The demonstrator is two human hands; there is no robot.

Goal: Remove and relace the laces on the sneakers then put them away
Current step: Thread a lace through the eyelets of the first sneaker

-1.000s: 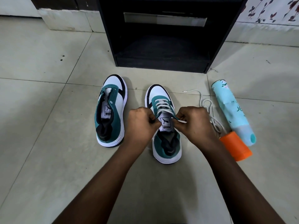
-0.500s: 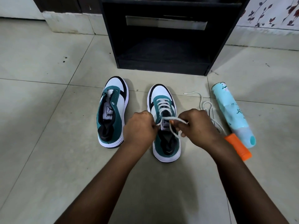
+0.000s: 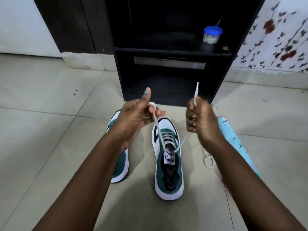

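Two white and green sneakers stand on the tiled floor. The right sneaker [image 3: 168, 157] is laced, and both ends of its white lace [image 3: 160, 130] run up from the top eyelets. My left hand [image 3: 135, 117] grips one end, looped over a finger, above and left of the shoe. My right hand [image 3: 200, 120] grips the other end, whose tip sticks up above the fist. The left sneaker [image 3: 120, 165] is mostly hidden behind my left forearm. A second loose white lace [image 3: 208, 160] lies on the floor right of the laced shoe.
A black open cabinet [image 3: 168, 77] stands straight ahead, with a blue-lidded jar [image 3: 211, 35] on its upper shelf. A light-blue folded umbrella [image 3: 233, 140] lies on the floor at the right, partly behind my right arm. A flowered wall is at the far right.
Both hands have risen from the shoe's tongue and moved apart, pulling the two lace ends up and taut. The camera has tilted up, showing the cabinet's upper shelf.
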